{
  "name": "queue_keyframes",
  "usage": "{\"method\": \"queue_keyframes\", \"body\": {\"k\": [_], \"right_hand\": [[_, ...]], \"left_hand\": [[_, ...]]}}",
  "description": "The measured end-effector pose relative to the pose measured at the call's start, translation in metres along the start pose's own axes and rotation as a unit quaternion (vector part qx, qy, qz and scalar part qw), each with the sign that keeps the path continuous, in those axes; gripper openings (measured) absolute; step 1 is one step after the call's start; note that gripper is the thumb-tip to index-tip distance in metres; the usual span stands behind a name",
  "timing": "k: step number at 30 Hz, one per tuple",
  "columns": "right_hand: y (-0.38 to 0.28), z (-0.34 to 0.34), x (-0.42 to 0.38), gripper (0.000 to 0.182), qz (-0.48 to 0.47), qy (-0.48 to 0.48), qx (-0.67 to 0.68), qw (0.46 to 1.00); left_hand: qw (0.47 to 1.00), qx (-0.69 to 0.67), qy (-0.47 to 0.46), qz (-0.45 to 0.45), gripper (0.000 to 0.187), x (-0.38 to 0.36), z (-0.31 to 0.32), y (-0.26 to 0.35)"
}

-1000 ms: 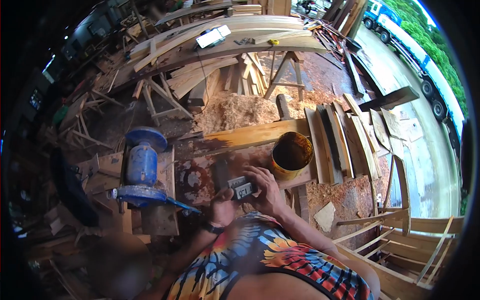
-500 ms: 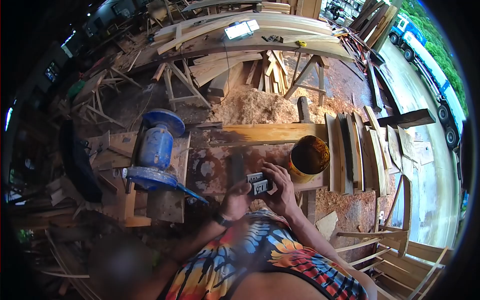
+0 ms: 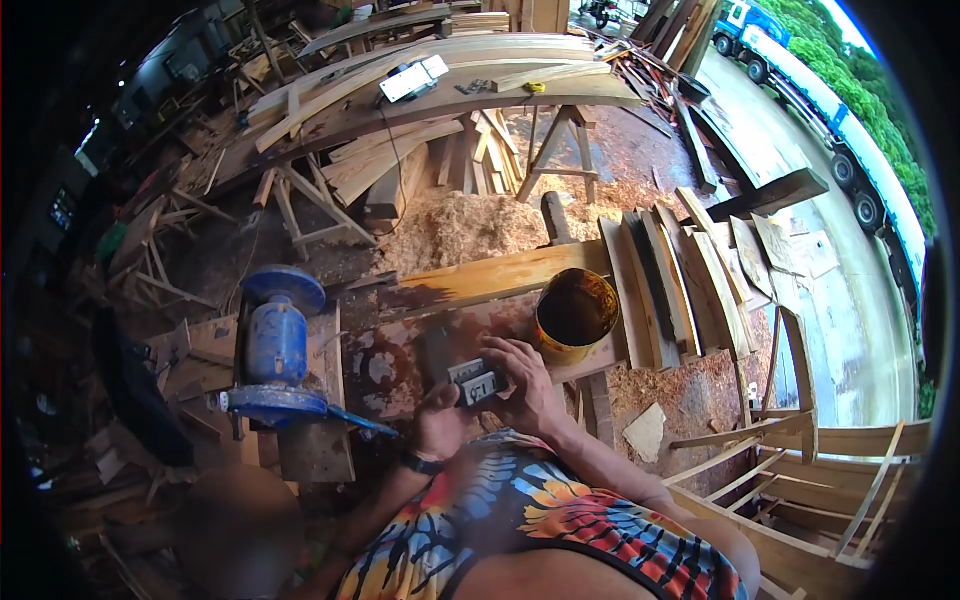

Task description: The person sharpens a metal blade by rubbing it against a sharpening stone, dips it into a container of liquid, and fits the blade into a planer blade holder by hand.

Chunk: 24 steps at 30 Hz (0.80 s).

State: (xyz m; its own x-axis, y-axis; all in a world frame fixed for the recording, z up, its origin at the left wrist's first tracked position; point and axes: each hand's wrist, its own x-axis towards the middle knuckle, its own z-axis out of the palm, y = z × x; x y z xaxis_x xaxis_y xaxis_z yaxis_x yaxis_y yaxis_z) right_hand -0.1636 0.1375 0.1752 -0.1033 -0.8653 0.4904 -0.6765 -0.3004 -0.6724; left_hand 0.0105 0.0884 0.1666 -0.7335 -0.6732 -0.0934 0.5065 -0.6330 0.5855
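Note:
Close to my body, in front of a stained wooden bench (image 3: 395,385), I hold a small silver metal piece (image 3: 475,382) with dark slots or marks on its face. Its exact kind I cannot make out. My right hand (image 3: 528,388) is closed around its right side, fingers bent over the top. My left hand (image 3: 440,425) grips its left edge, thumb against the metal; its other fingers are mostly hidden. A dark band circles my left wrist. Just beyond my right hand stands a stained yellow can (image 3: 577,318) with dark brown contents.
A blue bench grinder-like motor (image 3: 278,345) with two round ends stands at left. Wooden boards (image 3: 665,285) lie side by side at right. Farther back are a long plank-laden table (image 3: 450,100), sawhorses and wood shavings (image 3: 470,235). A truck (image 3: 800,95) stands outside.
The whole scene has shifted left and tilted slightly as my head turned. Both hands keep hold of the metal piece, which appears tilted a little differently.

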Motion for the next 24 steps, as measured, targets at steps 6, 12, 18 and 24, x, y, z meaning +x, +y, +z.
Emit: {"method": "queue_keyframes", "body": {"k": [6, 12, 18, 24], "right_hand": [[0.002, 0.003, -0.001, 0.065, 0.002, 0.004, -0.004, 1.000], [0.009, 0.005, -0.004, 0.064, 0.001, 0.010, 0.006, 1.000], [-0.002, -0.004, 0.003, 0.068, 0.008, -0.012, 0.009, 1.000], [0.001, -0.002, -0.002, 0.070, 0.020, -0.043, -0.005, 0.999]], "left_hand": [[1.000, 0.002, 0.011, 0.001, 0.082, 0.002, -0.002, 0.001], [1.000, 0.005, 0.014, 0.022, 0.081, 0.003, -0.003, 0.003], [0.998, -0.003, 0.049, 0.038, 0.073, 0.002, 0.005, 0.009], [0.999, 0.012, 0.013, 0.031, 0.076, 0.002, 0.001, 0.003]]}}
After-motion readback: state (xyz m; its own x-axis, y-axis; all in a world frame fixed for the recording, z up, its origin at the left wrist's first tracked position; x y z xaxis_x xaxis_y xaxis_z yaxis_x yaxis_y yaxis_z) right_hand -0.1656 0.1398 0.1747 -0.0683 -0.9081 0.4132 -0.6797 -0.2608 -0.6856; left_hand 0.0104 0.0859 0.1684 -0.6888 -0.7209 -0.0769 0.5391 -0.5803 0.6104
